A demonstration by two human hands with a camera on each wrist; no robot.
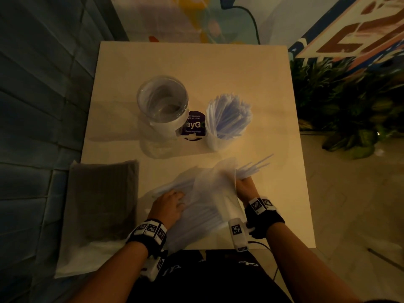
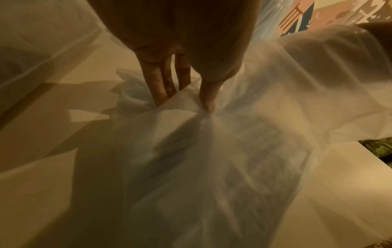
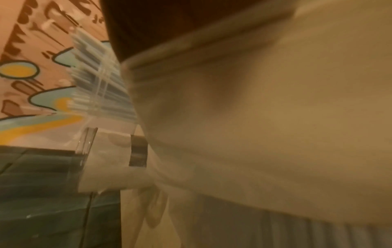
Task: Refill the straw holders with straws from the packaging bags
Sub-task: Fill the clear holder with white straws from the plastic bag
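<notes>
Lying crumpled, translucent packaging bag [image 1: 209,193] shows pale straws [image 1: 251,167] inside.

Beige table [image 1: 251,68]; purple round sticker [image 1: 194,125] with white lettering; pale blue-white straws [image 1: 229,114]; grey straw pack [image 1: 102,197]; black-and-white patterned wristbands [image 1: 150,231]

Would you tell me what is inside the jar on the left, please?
The jar looks nearly empty: only its clear bottom shows. A white label covers its lower side, so that part is hidden.
</notes>
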